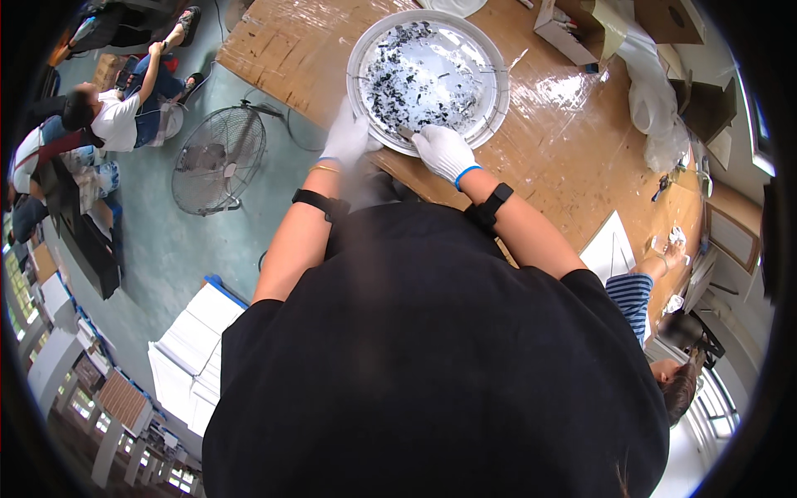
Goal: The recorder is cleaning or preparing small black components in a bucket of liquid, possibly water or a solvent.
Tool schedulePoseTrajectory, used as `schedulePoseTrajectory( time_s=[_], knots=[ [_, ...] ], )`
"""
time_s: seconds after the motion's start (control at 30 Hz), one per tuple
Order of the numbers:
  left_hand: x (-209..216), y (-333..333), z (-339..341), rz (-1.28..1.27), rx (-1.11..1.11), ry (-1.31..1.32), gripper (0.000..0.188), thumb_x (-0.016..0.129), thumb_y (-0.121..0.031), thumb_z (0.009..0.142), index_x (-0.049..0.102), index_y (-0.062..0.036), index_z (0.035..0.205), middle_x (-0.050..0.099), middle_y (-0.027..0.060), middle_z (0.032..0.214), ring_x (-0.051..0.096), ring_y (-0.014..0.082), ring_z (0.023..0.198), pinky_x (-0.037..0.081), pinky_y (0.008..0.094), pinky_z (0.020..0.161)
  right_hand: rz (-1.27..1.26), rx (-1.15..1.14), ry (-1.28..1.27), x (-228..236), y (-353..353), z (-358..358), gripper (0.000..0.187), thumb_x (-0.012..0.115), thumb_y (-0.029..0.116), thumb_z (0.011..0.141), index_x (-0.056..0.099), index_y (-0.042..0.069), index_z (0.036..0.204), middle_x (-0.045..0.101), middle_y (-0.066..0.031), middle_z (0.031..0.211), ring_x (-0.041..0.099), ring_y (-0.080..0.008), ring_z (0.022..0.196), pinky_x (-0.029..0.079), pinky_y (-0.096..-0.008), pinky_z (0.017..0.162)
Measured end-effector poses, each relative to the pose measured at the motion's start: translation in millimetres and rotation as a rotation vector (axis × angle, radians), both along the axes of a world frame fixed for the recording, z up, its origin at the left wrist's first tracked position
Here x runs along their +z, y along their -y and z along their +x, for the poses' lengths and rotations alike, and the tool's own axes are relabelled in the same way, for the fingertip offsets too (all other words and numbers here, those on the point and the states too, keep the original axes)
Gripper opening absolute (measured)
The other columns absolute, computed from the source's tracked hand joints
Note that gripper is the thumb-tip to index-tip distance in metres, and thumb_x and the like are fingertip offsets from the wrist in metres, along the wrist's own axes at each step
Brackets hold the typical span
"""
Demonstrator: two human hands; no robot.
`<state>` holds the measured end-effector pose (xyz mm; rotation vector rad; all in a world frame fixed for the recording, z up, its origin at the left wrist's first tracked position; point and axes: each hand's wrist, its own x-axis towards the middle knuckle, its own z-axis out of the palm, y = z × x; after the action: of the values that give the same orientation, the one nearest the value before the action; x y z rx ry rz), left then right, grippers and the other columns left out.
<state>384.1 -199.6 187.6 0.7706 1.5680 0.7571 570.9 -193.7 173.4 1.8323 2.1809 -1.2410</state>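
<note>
A large round tray [503,91] with a pale, shiny rim lies near the table's edge ahead of me. Many small black pieces [390,83] are scattered over its whitish bottom, thickest toward the left. My left hand [347,137], in a white knitted glove, is at the tray's left rim with its fingers curled there, slightly blurred. My right hand [446,153], gloved the same way with a blue cuff, rests over the near rim. Between its thumb and forefinger shows a small dark flat piece [405,131]; its exact kind is too small to tell.
The wooden table [556,158] is covered in clear film. Open cardboard boxes [573,29] and plastic wrap [656,116] lie at the far right. Another person's hand [677,247] works at the table's right. A standing fan [220,158] and seated people [120,120] are left.
</note>
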Motion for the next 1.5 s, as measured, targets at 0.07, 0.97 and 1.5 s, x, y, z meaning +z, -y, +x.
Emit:
schedulePoseTrajectory(
  time_s=[0.07, 0.97, 1.5],
  knots=[
    [0.0, -0.2, 0.1, -0.042, 0.033, 0.085, 0.04, 0.046, -0.015, 0.093, 0.042, -0.0079, 0.133, 0.058, 0.0126, 0.122, 0.059, 0.0213, 0.107, 0.047, 0.0315, 0.091, 0.001, -0.011, 0.004, -1.6, 0.9, 0.0, 0.037, 0.043, 0.032, 0.089, 0.065, 0.002, 0.09, 0.064, -0.0239, 0.09, 0.062, -0.0405, 0.089, 0.047, -0.0474, 0.082],
    [7.4, 0.5, 3.5, 0.0, 0.01, 0.031, 0.039, 0.041, -0.015, 0.096, 0.041, -0.0058, 0.133, 0.058, 0.0143, 0.122, 0.058, 0.0219, 0.11, 0.046, 0.031, 0.093, -0.029, -0.012, -0.002, 9.5, 12.4, 17.3, 0.037, 0.044, 0.029, 0.088, 0.066, 0.0, 0.088, 0.064, -0.0259, 0.09, 0.061, -0.0427, 0.089, 0.047, -0.0473, 0.084],
    [-4.8, 1.1, 0.2, 0.049, 0.001, 0.01, 0.042, 0.046, -0.017, 0.094, 0.041, -0.0061, 0.134, 0.057, 0.0147, 0.125, 0.056, 0.0226, 0.113, 0.044, 0.0323, 0.095, 0.061, -0.072, -0.094, -5.8, -10.7, -23.7, 0.043, 0.042, 0.031, 0.089, 0.066, -0.004, 0.087, 0.063, -0.03, 0.086, 0.062, -0.0448, 0.085, 0.048, -0.0487, 0.082]
  ],
)
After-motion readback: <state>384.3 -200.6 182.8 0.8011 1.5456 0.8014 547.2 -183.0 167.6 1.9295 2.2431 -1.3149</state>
